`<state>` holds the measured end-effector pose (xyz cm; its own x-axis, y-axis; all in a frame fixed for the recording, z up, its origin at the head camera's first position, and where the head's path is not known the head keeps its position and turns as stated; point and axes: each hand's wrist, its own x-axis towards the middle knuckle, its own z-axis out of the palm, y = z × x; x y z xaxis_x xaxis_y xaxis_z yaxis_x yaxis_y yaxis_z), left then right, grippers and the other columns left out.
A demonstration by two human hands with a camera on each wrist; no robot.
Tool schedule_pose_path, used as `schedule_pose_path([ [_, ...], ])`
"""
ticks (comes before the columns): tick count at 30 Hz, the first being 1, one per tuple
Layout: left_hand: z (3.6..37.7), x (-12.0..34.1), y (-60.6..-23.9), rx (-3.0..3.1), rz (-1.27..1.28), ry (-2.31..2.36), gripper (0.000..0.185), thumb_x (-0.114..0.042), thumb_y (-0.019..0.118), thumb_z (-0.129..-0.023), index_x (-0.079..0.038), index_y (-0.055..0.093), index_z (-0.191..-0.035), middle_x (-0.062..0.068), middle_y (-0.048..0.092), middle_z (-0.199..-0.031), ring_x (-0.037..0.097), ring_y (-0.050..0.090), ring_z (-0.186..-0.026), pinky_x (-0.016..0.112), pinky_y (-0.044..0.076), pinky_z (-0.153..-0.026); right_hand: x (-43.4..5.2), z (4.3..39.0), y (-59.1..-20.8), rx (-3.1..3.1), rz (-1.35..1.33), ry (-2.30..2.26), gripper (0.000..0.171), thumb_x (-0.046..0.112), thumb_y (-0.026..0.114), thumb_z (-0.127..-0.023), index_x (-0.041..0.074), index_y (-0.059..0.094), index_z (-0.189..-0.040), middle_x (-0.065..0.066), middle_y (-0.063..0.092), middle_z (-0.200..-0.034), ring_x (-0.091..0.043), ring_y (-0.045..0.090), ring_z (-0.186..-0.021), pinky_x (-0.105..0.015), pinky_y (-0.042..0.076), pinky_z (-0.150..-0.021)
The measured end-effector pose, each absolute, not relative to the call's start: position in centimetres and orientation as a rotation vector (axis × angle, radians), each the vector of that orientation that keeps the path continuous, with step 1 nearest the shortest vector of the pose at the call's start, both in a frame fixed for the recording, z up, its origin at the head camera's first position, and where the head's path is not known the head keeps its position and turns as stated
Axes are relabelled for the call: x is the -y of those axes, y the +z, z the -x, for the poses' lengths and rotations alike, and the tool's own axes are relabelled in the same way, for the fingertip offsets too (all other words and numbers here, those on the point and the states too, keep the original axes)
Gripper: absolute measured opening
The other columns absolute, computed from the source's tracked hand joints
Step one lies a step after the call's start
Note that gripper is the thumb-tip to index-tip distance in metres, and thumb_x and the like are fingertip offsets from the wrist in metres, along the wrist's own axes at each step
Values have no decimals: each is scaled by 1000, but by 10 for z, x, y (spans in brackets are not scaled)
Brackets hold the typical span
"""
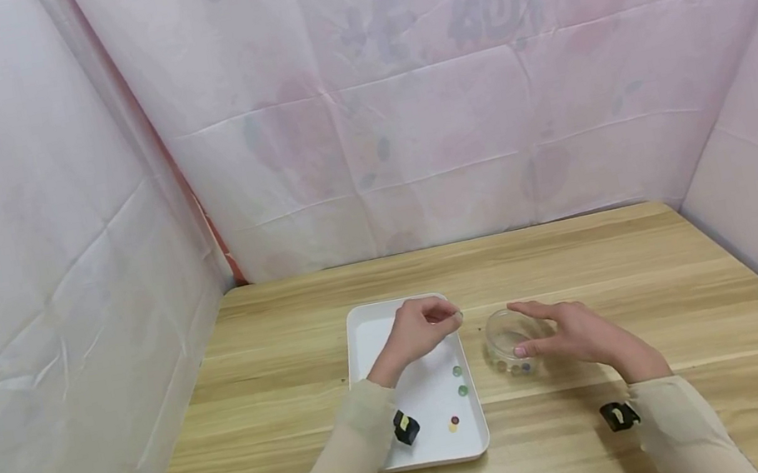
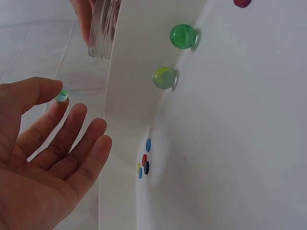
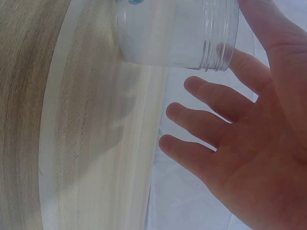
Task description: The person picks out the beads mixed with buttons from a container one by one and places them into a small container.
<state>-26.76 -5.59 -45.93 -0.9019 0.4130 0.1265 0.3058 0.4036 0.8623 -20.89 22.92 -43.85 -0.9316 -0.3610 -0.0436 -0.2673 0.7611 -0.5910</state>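
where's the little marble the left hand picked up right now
The small green-tinted glass marble is pinched at the left hand's fingertips, above the white plastic tray's right rim, just left of the clear plastic jar.

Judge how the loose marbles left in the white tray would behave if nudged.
The marbles look round and glossy, so they would likely roll freely and slip from a loose pinch. The white tray has a raised rim, which would probably stop them. They seem hard, not floppy.
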Motion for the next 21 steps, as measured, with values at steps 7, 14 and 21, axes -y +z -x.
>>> schedule_pose_path([
  [7, 265, 51, -458, -2529, -672, 1538, 13, -20, 75, -98, -13, 80, -107, 2, 80, -98, 6, 70, -88, 22, 57, -80, -229, 209, -439, -2795, 499, -906, 86, 60, 77, -89, 15, 51, -157, -26, 53, -155, -52, 51, -141, -68, 45, -110],
  [14, 263, 46, -459, -2529, -675, 1525, 15, -23, 75, -98, -13, 80, -109, 0, 79, -98, 4, 69, -89, 22, 57, -79, -230, 209, -440, -2801, 507, -910, 86, 59, 78, -89, 13, 51, -157, -26, 54, -154, -51, 52, -140, -67, 45, -110],
  [21, 260, 42, -458, -2499, -657, 1556, 16, -23, 76, -97, -14, 81, -110, 1, 80, -101, 4, 71, -89, 21, 57, -75, -230, 209, -439, -2810, 518, -903, 86, 60, 77, -89, 13, 51, -156, -26, 53, -154, -52, 52, -140, -68, 45, -110],
])
